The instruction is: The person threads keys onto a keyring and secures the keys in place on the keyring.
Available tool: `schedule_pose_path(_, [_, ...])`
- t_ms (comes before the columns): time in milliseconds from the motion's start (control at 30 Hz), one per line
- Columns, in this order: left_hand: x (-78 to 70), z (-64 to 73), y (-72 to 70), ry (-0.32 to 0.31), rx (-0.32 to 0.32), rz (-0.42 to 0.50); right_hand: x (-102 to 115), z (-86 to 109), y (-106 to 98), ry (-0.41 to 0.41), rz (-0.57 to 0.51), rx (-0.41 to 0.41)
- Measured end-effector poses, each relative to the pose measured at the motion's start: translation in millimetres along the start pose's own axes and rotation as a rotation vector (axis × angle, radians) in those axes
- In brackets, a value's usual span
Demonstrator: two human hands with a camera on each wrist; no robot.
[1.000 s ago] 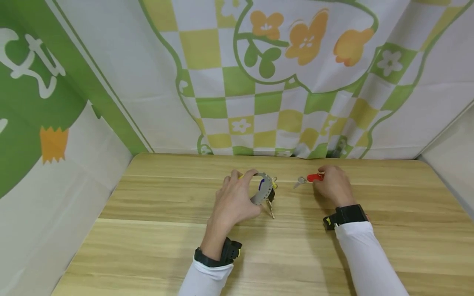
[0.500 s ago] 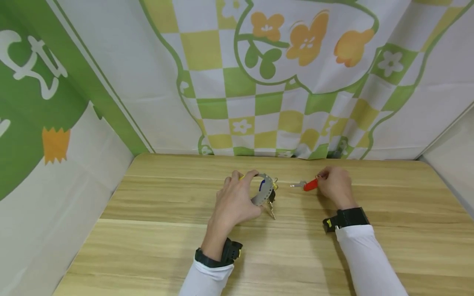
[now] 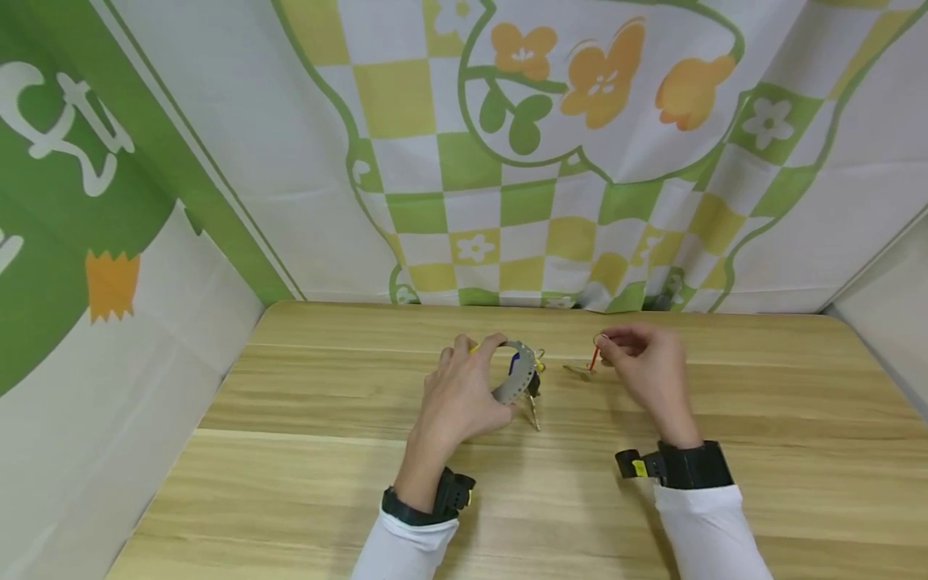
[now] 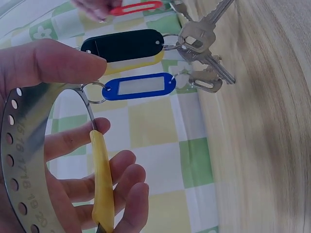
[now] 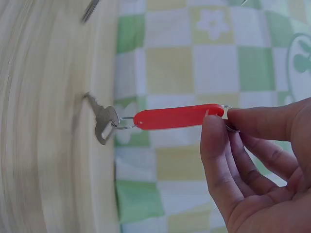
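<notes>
My left hand (image 3: 464, 387) grips a large metal key ring (image 4: 24, 160) with numbered holes and a yellow grip section (image 4: 102, 179); the thumb lies across its top. From it hang a black key tag (image 4: 124, 42), a yellow key tag (image 4: 140, 64) partly behind it, and a blue key tag (image 4: 141, 86), with metal keys (image 4: 198, 38) below them. To the right, my right hand (image 3: 648, 362) pinches the upper end of a red key tag (image 5: 175, 116), by its small ring. A single key (image 5: 104, 119) dangles from the tag's lower end, close to the tabletop.
Both hands are over a wooden table (image 3: 326, 483). A checked, flower-printed curtain (image 3: 464, 201) hangs along its back edge, and more printed cloth (image 3: 239, 161) covers the left side.
The red key tag has been raised from the table and turned on edge, and my right hand has shifted slightly left with it. My left hand and the key ring stay nearly still.
</notes>
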State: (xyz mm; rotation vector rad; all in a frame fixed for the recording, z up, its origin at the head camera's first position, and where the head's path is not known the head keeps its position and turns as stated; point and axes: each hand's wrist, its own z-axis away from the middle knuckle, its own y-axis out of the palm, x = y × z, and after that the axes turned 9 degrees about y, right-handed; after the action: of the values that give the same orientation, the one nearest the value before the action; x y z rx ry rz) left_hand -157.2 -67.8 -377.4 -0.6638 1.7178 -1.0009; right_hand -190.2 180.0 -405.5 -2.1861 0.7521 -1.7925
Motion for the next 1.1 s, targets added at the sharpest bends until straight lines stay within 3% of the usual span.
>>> schedule_pose_path(300, [0.6,0.8,-1.5,-0.011,-0.011,0.003,24.0,14.2,6.9,-0.040,-0.201,0.112])
schedule_pose_path(467, [1.4,1.1,-1.4,-0.007,-0.013,0.010,29.8,17.1,11.4,-0.061,-0.252,0.165])
schedule_pose_path(867, [0.9,2.2,-3.7,-0.014,-0.017,0.009,38.9,21.3,17.9,0.017,-0.257,0.222])
schedule_pose_path(1100, [0.0,1.3,-1.9,-0.013,-0.014,0.006,39.9,23.6,19.9,-0.057,-0.236,0.218])
